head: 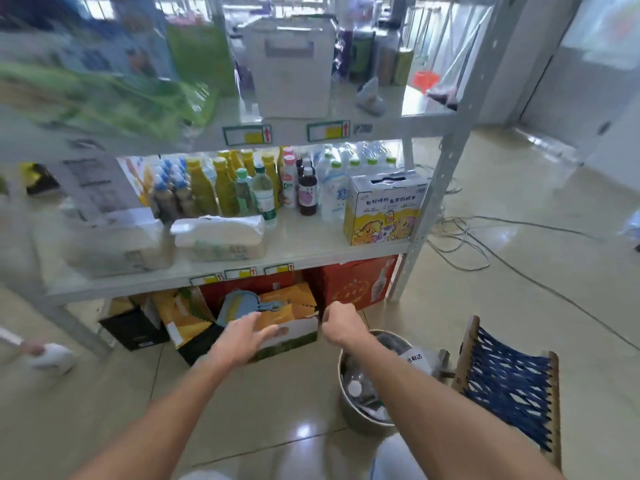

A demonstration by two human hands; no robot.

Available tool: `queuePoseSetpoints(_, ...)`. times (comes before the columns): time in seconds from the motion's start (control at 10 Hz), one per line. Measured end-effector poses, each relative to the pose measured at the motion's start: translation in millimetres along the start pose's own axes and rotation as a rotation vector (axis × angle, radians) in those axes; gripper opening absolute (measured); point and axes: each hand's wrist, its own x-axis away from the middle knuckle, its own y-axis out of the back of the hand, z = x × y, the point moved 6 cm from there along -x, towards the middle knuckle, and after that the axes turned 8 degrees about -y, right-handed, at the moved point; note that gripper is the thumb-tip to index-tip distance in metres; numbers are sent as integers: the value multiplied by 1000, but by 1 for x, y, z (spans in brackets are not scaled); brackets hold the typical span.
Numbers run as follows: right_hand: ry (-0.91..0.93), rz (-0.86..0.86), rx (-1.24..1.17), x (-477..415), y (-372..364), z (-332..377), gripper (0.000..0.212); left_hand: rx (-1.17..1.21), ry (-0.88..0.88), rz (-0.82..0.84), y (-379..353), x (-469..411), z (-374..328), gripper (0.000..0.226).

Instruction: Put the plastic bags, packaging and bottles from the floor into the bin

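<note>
A round metal bin [349, 415] stands on the floor at lower right, partly under my right forearm. It holds clear plastic bottles [356, 388] and a white plastic bag [415, 362]. My left hand [242, 341] is open with fingers spread over the front of an orange and white carton [294, 308] under the shelf. My right hand [339, 323] has its fingers curled at the carton's right edge, just above the bin. No loose bag or bottle shows on the floor near my hands.
A grey metal shelf unit [277, 261] holds drink bottles and boxes. Beneath it are a red carton [356, 282] and a black box [135, 327]. A stool with a blue woven seat [509, 382] stands right of the bin. Cables [485, 237] trail over the tiled floor.
</note>
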Motion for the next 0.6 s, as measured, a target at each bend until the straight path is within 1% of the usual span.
queuePoseSetpoints(0.1, 164, -75, 23, 41, 65, 73, 8, 13, -47, -144, 103, 26, -19, 57)
queuePoseSetpoints(0.2, 263, -162, 137, 79, 131, 142, 13, -80, -64, -276, 199, 53, -56, 55)
queuePoseSetpoints(0.3, 361, -252, 189, 126, 195, 205, 15, -200, -76, -327, 275, 87, -100, 44)
queuePoseSetpoints(0.4, 485, -381, 237, 174, 253, 251, 17, -304, -61, -364, 328, 125, -143, 54)
queuePoseSetpoints(0.5, 521, -426, 206, 206, 295, 271, 33, -272, -111, -431, 367, 156, -176, 62)
queuePoseSetpoints(0.6, 513, -453, 228, 230, 327, 277, 43, -232, -157, -470, 392, 188, -208, 63)
